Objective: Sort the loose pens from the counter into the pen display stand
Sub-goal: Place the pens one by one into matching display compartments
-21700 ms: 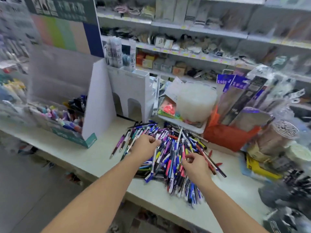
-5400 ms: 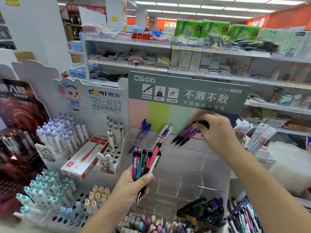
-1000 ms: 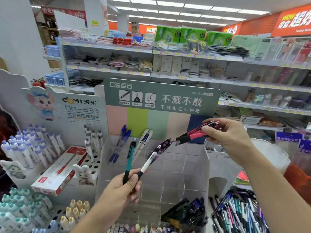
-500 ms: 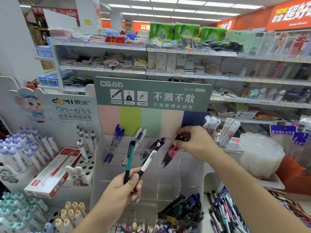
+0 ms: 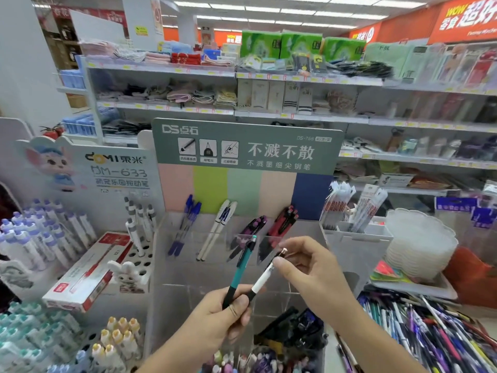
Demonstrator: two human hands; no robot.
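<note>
While gripped, teal pen (image 5: 241, 267) upright.

Open stand compartments (image 5: 188, 297) ahead (refill packs (image 5: 355, 211) rightward).

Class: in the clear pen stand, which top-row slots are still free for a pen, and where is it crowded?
Free: the top-row slot right of the red pens, and the clear row below. Crowded: the black pens at the stand's bottom and the loose pile on the counter.

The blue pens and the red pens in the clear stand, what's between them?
In the head view, between the blue pens and red pens stand two white pens, then dark purple pens.
</note>
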